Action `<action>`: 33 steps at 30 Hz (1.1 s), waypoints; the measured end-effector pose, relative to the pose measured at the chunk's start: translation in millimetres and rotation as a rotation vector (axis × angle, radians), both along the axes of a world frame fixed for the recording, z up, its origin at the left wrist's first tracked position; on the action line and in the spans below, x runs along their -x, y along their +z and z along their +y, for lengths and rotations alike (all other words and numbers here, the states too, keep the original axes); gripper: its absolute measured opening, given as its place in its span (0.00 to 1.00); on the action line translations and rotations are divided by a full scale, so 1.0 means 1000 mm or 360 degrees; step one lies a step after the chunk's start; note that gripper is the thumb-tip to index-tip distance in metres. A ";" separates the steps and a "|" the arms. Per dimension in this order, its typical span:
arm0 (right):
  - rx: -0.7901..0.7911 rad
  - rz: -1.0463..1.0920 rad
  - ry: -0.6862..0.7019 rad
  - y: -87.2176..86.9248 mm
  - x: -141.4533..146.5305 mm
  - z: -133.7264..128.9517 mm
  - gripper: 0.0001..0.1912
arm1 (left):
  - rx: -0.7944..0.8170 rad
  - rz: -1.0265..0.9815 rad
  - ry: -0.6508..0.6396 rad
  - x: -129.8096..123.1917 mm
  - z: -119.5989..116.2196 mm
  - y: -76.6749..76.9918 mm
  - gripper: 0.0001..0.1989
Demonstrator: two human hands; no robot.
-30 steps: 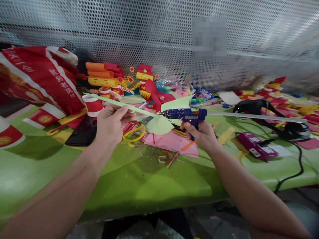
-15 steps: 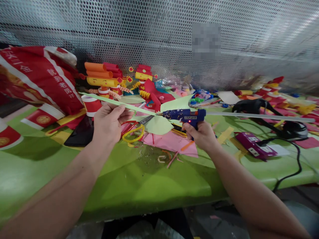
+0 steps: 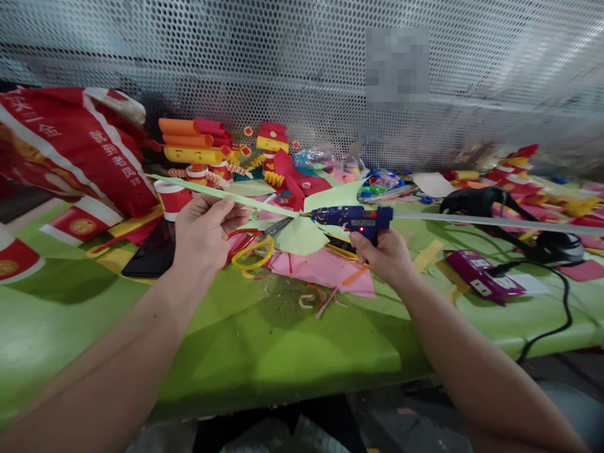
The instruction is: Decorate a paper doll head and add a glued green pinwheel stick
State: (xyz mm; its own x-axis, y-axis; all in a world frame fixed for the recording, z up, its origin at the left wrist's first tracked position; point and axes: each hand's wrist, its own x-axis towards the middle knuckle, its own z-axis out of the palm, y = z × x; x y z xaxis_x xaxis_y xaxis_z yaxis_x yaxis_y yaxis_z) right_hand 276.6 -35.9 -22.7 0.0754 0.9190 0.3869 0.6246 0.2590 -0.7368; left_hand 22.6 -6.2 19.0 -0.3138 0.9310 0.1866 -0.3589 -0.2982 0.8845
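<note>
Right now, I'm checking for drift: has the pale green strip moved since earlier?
Yes, slightly left: the strip extends farther past the red cup behind it.

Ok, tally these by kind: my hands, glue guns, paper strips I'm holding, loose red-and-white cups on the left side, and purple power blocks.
Left hand and right hand: 2
Glue gun: 1
Held green paper strip: 1
Red-and-white cups: 3
Purple power block: 1
Total: 8

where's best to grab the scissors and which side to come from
Probably the yellow loop, from the near edge of the table: that loop faces this edge, the red loop sits close beside the left hand, and the blades point away.
</note>
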 end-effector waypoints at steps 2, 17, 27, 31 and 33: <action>-0.0002 -0.0002 0.0006 -0.001 0.000 0.000 0.18 | 0.0000 -0.0005 0.0000 0.000 0.000 0.000 0.10; -0.0044 -0.0051 0.0040 0.004 0.009 -0.004 0.16 | -0.0029 0.0063 -0.0070 -0.001 0.001 -0.006 0.09; -0.0036 -0.0026 0.0039 0.005 0.012 -0.005 0.15 | -0.0022 0.0055 -0.0070 -0.002 0.000 -0.006 0.08; -0.0047 -0.0066 0.0015 0.006 0.007 -0.005 0.16 | -0.0007 0.0024 -0.0042 -0.001 0.001 -0.004 0.09; -0.0053 -0.0097 -0.0003 0.005 0.004 -0.004 0.17 | 0.0000 0.0003 -0.0034 0.000 0.001 -0.004 0.10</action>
